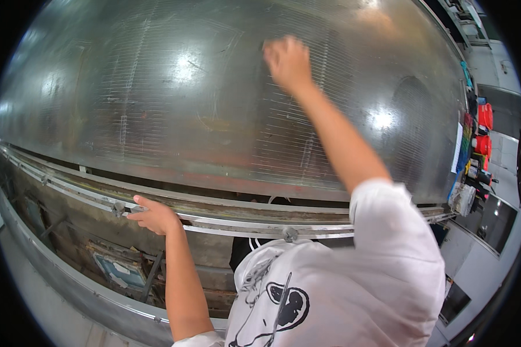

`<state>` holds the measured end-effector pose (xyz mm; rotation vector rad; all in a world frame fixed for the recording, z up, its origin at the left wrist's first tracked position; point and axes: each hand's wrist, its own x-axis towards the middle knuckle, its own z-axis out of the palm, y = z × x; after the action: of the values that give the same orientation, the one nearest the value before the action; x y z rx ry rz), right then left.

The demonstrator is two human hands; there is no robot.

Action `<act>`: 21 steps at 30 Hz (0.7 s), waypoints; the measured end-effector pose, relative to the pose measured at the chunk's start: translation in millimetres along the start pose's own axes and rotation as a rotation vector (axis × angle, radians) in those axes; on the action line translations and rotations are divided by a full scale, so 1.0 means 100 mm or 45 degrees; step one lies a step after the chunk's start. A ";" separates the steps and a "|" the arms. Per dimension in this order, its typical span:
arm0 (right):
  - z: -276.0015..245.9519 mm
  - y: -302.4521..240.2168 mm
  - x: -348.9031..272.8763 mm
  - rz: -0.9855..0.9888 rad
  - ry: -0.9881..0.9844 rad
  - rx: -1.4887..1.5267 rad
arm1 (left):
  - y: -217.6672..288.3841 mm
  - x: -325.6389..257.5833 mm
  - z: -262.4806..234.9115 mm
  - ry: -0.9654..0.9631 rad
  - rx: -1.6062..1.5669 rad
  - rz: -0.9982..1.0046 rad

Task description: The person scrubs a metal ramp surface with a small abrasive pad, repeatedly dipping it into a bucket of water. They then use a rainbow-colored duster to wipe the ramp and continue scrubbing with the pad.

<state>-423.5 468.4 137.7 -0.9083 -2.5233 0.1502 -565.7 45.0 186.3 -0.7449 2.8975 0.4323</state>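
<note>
Factory floor: huge steel mesh screen (214,98), metal rails (226,222).

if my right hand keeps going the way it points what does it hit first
The right hand already looks pressed to the shiny metal sheet, so it would meet only more of that sheet; depth is hard to judge here.

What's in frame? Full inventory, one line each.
Metal sheet: one, shiny grey, scratched with fine lines, fills the upper picture.
Metal rail: one, grey, runs along the sheet's near edge.
Bolt knob: one, grey, on the rail near the shirt.
Frame below the rail: rusty brown, lower left.
Small panel: one, blue-grey, inside the frame.
Red containers: a few, far right edge; too small to tell more.
White shirt: one, black drawing on it, lower right.
Left hand: rests on the rail.
Right hand: fist pressed on the sheet, arm stretched out; blurred.
</note>
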 end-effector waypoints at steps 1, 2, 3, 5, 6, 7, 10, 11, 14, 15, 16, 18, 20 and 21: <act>0.10 0.35 0.45 0.025 0.129 -0.010 | 0.06 -0.02 0.02 -0.010 0.018 0.026; 0.13 0.41 0.74 0.190 0.207 -0.075 | 0.12 -0.03 0.04 -0.013 0.033 0.044; 0.14 0.37 0.90 0.354 0.277 -0.139 | 0.16 -0.04 0.05 -0.017 0.052 0.058; 0.11 -0.17 0.70 0.339 -0.144 -0.159 | 0.05 0.04 0.06 0.058 0.099 0.049; 0.21 -0.43 0.26 0.087 -0.204 -0.270 | 0.07 0.02 0.07 0.076 0.104 0.058; 0.07 -0.87 -0.23 -0.061 -0.255 -0.221 | 0.00 0.07 0.05 0.058 0.069 -0.009; -0.69 -1.26 -1.84 -0.184 -0.025 0.472 | -0.04 0.01 -0.01 0.003 -0.030 0.015; -0.91 -1.04 -2.22 -0.242 -0.056 0.469 | -0.08 0.05 -0.02 -0.013 -0.041 0.009; -1.29 0.00 -2.19 -0.111 0.043 0.023 | -0.10 -0.01 -0.04 -0.012 -0.053 -0.027; -1.17 0.51 -2.04 0.004 0.066 -0.060 | -0.08 -0.03 -0.06 -0.012 -0.039 -0.031; -1.02 0.90 -1.74 0.292 0.182 -0.132 | -0.07 0.00 -0.01 -0.021 0.005 -0.032; -0.75 1.59 -0.89 0.486 0.375 -0.266 | 0.10 -0.09 0.02 -0.037 0.018 -0.023; -0.46 1.51 0.03 0.736 0.304 -0.373 | 0.14 -0.12 0.03 -0.031 0.037 -0.008; -0.27 1.23 0.32 0.595 0.304 -0.311 | 0.13 -0.07 0.04 -0.024 0.044 0.010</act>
<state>-362.0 583.1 143.8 -1.5083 -2.1031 -0.1199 -565.9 59.8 186.4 -0.7204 2.8836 0.3870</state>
